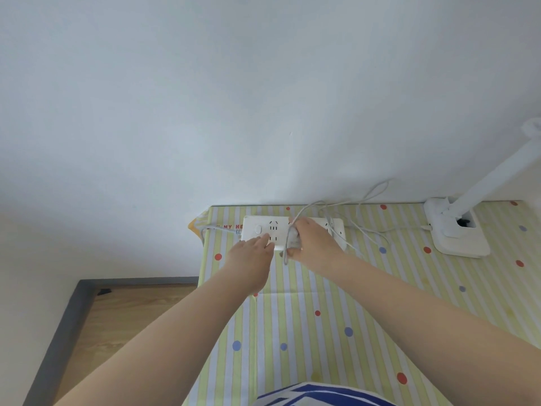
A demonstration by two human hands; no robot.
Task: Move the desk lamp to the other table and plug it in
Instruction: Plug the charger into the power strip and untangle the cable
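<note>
Fingers of the right hand (pixel 313 241) were closed around the white plug (pixel 293 243) over the power strip (pixel 263 230); the left hand (pixel 251 253) lay flat, fingers extended, steadying it. The desk lamp (pixel 456 230) stood at the right of the table (pixel 322 303). Step in hand, by judgement: plugging in. Next: align prongs, press. The tablecloth read "MY HE".

I can read red letters "MY HE" on the tablecloth (pixel 292 303), just left of the power strip (pixel 263 230). The rest is cut off. I read nothing else.
</note>
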